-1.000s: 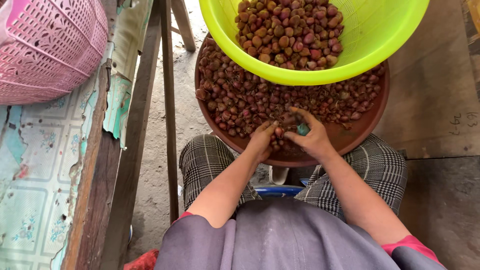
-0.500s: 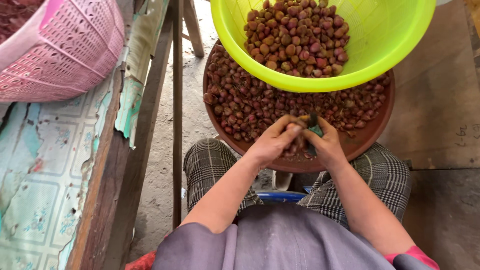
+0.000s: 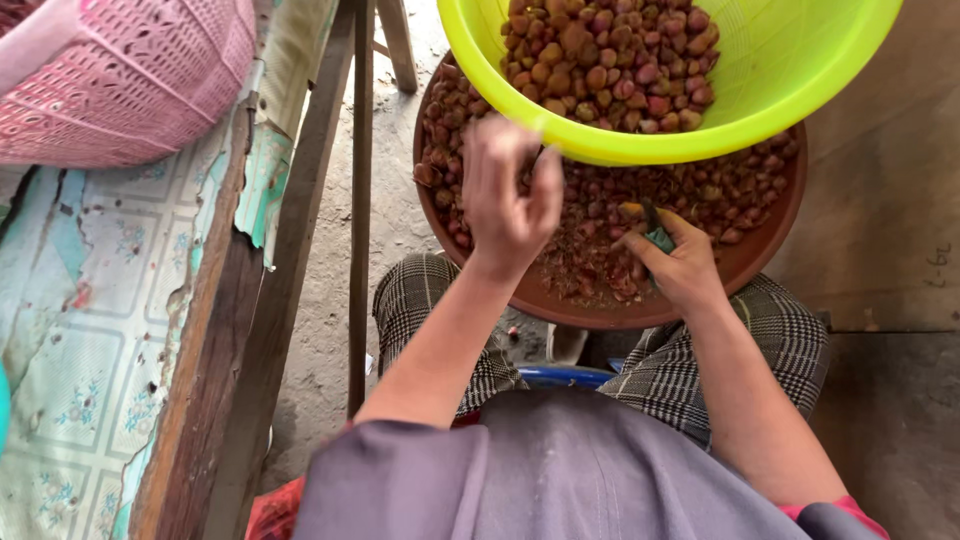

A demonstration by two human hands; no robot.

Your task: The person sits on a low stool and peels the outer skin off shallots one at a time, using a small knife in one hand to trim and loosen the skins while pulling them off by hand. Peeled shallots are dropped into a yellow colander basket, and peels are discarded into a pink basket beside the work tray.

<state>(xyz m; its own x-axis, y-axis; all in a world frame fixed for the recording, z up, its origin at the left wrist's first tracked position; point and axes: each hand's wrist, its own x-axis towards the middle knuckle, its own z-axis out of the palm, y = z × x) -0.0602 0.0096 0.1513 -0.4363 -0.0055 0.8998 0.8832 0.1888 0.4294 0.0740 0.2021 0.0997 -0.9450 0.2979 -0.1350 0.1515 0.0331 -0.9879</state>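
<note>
Head-camera view, looking straight down on a seated person in checked trousers and a grey top. On the lap rests a round brown tray heaped with small reddish-brown shallots and loose papery skins. Overlapping the tray's far edge sits a bright yellow-green plastic basin holding more shallots, these cleaner and pinker. The person's left hand is raised above the near left part of the tray, just below the basin's rim, fingers curled loosely inward; it is blurred, and whether it holds anything cannot be told. The right hand rests low on the tray among the skins, closed around a small knife with a teal handle. To the left stands a worn table with a patterned covering, a pink perforated basket on it.
</note>
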